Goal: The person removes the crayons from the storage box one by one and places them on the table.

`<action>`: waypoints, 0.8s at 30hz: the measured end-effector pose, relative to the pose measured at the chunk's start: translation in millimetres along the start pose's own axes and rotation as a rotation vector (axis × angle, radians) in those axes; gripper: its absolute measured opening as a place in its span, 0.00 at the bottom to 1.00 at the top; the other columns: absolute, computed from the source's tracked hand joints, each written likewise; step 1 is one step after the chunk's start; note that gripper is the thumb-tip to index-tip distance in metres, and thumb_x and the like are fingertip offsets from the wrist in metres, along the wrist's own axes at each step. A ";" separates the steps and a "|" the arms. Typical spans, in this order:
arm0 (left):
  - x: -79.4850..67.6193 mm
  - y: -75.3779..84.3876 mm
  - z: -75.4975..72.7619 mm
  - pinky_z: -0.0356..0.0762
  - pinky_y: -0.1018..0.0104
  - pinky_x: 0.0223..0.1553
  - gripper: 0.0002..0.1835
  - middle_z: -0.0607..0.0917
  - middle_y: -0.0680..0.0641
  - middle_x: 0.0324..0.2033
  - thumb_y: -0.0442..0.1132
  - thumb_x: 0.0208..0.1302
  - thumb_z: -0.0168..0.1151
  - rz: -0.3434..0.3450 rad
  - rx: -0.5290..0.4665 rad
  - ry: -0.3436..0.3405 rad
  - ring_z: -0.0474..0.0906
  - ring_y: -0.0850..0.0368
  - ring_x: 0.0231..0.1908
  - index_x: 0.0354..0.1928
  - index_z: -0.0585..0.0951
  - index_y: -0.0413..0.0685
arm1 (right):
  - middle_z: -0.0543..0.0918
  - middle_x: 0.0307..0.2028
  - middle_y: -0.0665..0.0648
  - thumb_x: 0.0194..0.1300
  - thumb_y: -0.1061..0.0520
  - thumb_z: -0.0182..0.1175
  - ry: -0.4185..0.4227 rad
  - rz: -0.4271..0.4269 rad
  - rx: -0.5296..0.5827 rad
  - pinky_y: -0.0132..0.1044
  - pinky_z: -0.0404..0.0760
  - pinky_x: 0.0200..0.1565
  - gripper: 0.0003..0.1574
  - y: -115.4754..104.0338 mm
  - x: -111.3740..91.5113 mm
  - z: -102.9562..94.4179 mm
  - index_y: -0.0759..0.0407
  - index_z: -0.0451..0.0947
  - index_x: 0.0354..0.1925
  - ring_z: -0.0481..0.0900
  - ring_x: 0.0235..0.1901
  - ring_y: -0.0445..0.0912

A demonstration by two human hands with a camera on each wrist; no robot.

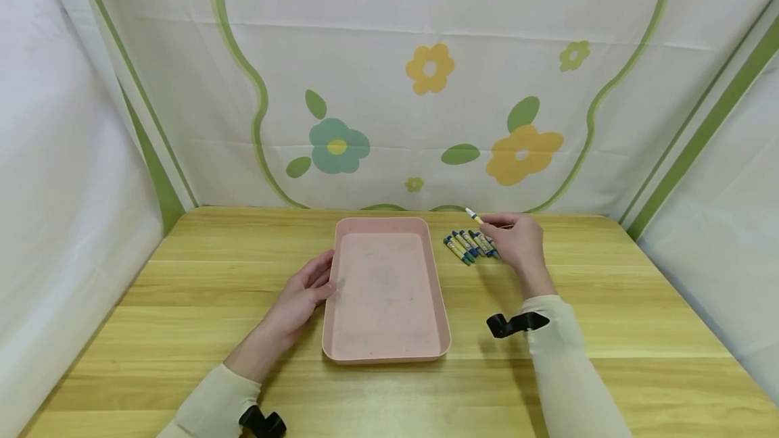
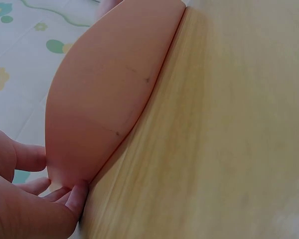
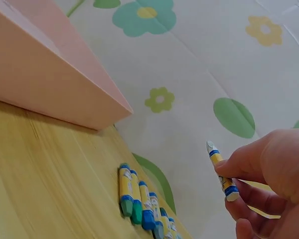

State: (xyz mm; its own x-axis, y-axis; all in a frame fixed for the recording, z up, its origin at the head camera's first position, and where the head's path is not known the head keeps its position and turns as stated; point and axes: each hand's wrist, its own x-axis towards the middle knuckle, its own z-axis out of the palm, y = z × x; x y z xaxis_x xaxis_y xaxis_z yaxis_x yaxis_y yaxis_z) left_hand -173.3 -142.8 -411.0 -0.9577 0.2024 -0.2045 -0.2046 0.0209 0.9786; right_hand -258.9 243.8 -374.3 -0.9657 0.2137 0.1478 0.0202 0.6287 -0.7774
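Observation:
My right hand [image 1: 517,242] pinches a white crayon [image 3: 221,172] between thumb and fingers, above the table. The crayon has a yellow and blue paper wrapper, and its pale tip points up and away. Below it lies a row of several crayons [image 1: 459,249] in similar wrappers, with green and blue ones at the near end; the hand hides part of the row. To their left lies a shallow pink tray [image 1: 383,296], with nothing in it. My left hand [image 1: 304,289] holds the tray's left side, thumb at the rim and curled fingers against the outer wall [image 2: 99,99].
The wooden table [image 1: 201,303] ends at the back against a white flowered curtain [image 1: 377,86]. White fabric walls [image 1: 67,120] stand on both sides. A black wrist mount [image 1: 517,323] sits on each sleeve.

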 end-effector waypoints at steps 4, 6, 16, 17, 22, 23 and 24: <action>0.4 -0.2 -0.1 0.54 0.44 0.83 0.37 0.54 0.42 0.85 0.29 0.80 0.50 0.004 0.001 -0.002 0.50 0.43 0.85 0.85 0.53 0.47 | 0.93 0.49 0.63 0.70 0.51 0.69 0.015 0.022 -0.011 0.28 0.79 0.36 0.15 5.8 0.8 -6.9 0.54 0.92 0.52 0.83 0.39 0.40; 0.7 -0.4 -0.1 0.54 0.44 0.83 0.37 0.54 0.42 0.85 0.29 0.80 0.50 0.006 0.001 -0.004 0.50 0.43 0.85 0.85 0.53 0.47 | 0.92 0.50 0.62 0.70 0.51 0.69 0.017 0.036 -0.014 0.28 0.78 0.37 0.16 9.3 0.7 -9.0 0.54 0.92 0.53 0.84 0.42 0.44; 1.4 -0.4 -0.1 0.53 0.44 0.84 0.37 0.55 0.41 0.85 0.29 0.80 0.50 0.004 -0.002 -0.003 0.50 0.42 0.85 0.85 0.53 0.46 | 0.90 0.56 0.64 0.71 0.50 0.69 -0.007 0.157 0.016 0.34 0.79 0.45 0.19 31.4 2.6 -12.4 0.56 0.90 0.55 0.84 0.57 0.56; 1.3 -0.3 -0.1 0.53 0.44 0.84 0.37 0.55 0.42 0.85 0.29 0.80 0.50 0.005 -0.001 -0.003 0.50 0.42 0.85 0.85 0.53 0.46 | 0.90 0.56 0.64 0.71 0.50 0.69 -0.004 0.163 0.014 0.35 0.79 0.47 0.19 33.7 3.0 -12.1 0.57 0.90 0.55 0.84 0.58 0.57; 0.5 0.5 0.3 0.53 0.44 0.84 0.36 0.55 0.42 0.85 0.29 0.80 0.50 0.003 -0.001 -0.002 0.50 0.43 0.85 0.85 0.53 0.46 | 0.89 0.58 0.64 0.70 0.50 0.69 0.017 0.181 -0.024 0.48 0.79 0.62 0.18 44.5 4.4 -10.5 0.58 0.91 0.53 0.82 0.63 0.60; 0.4 0.6 0.4 0.53 0.44 0.84 0.36 0.55 0.42 0.85 0.29 0.80 0.50 0.003 -0.001 -0.001 0.50 0.43 0.85 0.85 0.53 0.46 | 0.88 0.58 0.64 0.70 0.50 0.69 0.017 0.188 -0.027 0.50 0.78 0.64 0.18 46.4 4.7 -10.3 0.58 0.91 0.53 0.82 0.64 0.60; 0.4 0.8 0.5 0.54 0.44 0.84 0.36 0.55 0.42 0.85 0.29 0.80 0.50 0.003 -0.002 0.000 0.50 0.43 0.85 0.85 0.53 0.46 | 0.88 0.59 0.64 0.70 0.50 0.69 0.016 0.193 -0.035 0.52 0.77 0.65 0.19 48.3 4.9 -10.1 0.58 0.91 0.53 0.82 0.65 0.61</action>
State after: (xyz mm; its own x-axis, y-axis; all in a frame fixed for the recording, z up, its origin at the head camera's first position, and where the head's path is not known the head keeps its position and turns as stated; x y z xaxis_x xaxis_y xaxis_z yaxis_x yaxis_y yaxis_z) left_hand -173.8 -142.2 -410.3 -0.9582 0.2026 -0.2018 -0.2023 0.0184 0.9791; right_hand -260.0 282.8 -404.9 -0.9388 0.3445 0.0084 0.2136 0.6009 -0.7702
